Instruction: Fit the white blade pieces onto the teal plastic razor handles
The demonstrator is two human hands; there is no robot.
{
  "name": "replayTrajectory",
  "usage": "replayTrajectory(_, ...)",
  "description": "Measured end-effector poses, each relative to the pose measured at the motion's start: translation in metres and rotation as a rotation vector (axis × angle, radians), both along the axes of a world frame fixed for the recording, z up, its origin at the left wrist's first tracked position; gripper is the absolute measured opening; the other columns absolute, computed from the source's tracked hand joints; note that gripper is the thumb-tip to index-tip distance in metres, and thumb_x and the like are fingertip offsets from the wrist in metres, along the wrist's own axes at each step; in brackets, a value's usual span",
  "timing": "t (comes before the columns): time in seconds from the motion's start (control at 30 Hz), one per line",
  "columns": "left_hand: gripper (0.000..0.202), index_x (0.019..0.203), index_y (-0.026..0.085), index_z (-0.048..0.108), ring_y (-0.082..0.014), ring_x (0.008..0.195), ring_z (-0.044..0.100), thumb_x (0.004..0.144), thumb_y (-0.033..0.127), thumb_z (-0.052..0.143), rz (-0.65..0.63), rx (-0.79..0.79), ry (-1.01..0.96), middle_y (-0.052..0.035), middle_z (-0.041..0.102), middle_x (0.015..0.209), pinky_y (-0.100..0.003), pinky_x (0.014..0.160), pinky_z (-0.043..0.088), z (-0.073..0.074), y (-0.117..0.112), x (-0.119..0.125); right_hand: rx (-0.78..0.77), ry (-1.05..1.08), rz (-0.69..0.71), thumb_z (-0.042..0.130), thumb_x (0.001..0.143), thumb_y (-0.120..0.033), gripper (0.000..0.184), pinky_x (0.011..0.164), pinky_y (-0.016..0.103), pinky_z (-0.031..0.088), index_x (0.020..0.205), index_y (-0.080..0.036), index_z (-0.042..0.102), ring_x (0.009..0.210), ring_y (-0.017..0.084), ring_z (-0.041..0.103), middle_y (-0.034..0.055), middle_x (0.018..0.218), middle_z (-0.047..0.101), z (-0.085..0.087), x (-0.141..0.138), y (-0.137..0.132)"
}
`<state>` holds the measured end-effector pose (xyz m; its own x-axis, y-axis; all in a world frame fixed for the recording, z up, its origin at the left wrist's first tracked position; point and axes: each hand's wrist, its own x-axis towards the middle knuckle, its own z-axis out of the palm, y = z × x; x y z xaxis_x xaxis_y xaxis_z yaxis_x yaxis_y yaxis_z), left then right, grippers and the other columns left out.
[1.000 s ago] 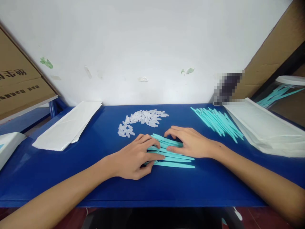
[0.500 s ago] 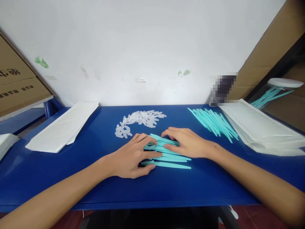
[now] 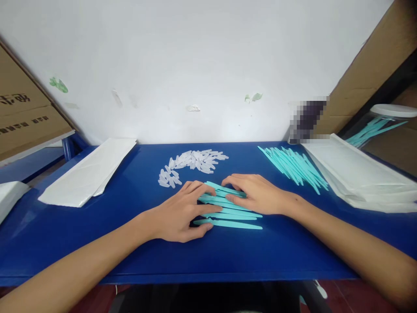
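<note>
Several teal plastic sticks [image 3: 236, 214] lie side by side in the middle of the blue table [image 3: 228, 256]. My left hand [image 3: 182, 213] rests flat on their left ends with fingers stretched over them. From the right, my right hand [image 3: 257, 193] lies flat on the upper sticks, fingers spread. Neither hand grips anything. Just behind the hands is a pile of small clear plastic caps [image 3: 190, 163].
A larger heap of teal sticks [image 3: 295, 167] lies at the back right beside a stack of white bags [image 3: 358, 176]. More white bags [image 3: 89, 171] lie at the left. Cardboard boxes [image 3: 22, 117] stand at both sides. A clear jar [image 3: 381, 126] holds more sticks at far right.
Both hands stay pressed on the teal sticks with only slight finger shifts; the view has shifted a little.
</note>
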<state>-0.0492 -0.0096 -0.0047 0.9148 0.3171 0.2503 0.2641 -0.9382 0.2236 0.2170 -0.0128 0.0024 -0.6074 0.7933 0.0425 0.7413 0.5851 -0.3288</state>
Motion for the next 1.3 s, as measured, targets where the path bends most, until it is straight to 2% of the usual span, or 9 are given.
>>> replayTrajectory(0.2, 0.043, 0.134, 0.023, 0.061, -0.0336, 0.123, 0.046, 0.094, 0.038, 0.060, 0.031, -0.013, 0.011, -0.0156, 0.053, 0.131, -0.050, 0.101, 0.042, -0.0003, 0.0001, 0.0003, -0.006, 0.001, 0.000, 0.039, 0.100, -0.049, 0.042, 0.064, 0.030, 0.035, 0.124, -0.021, 0.058, 0.078, 0.020, 0.058, 0.0070, 0.097, 0.066, -0.0002, 0.0003, 0.0001)
replayTrajectory(0.37, 0.044, 0.135, 0.023, 0.060, -0.0342, 0.125, 0.045, 0.094, 0.039, 0.060, 0.032, -0.029, 0.029, -0.0155, 0.052, 0.132, -0.051, 0.103, 0.040, 0.0005, 0.0001, -0.0001, -0.024, -0.008, -0.003, 0.046, 0.096, -0.055, 0.045, 0.064, 0.029, 0.035, 0.125, -0.022, 0.058, 0.079, 0.020, 0.059, 0.0061, 0.095, 0.066, 0.0006, 0.0011, -0.0002)
replayTrajectory(0.87, 0.046, 0.136, 0.024, 0.060, -0.0367, 0.131, 0.039, 0.092, 0.041, 0.061, 0.016, -0.026, 0.061, -0.0167, 0.047, 0.140, -0.054, 0.104, 0.037, 0.0015, -0.0005, -0.0009, -0.006, -0.004, -0.002, 0.039, 0.101, -0.050, 0.042, 0.066, 0.030, 0.035, 0.127, -0.022, 0.057, 0.081, 0.020, 0.059, 0.0059, 0.097, 0.066, -0.0001, 0.0006, -0.0001)
replayTrajectory(1.3, 0.057, 0.149, 0.026, 0.045, -0.0385, 0.137, 0.031, 0.098, 0.051, 0.051, 0.147, -0.060, 0.084, -0.0159, 0.036, 0.151, -0.058, 0.107, 0.036, -0.0026, 0.0045, -0.0017, 0.000, 0.012, -0.007, 0.038, 0.102, -0.044, 0.038, 0.064, 0.030, 0.036, 0.127, -0.022, 0.057, 0.079, 0.020, 0.059, 0.0061, 0.095, 0.066, -0.0034, 0.0048, 0.0043)
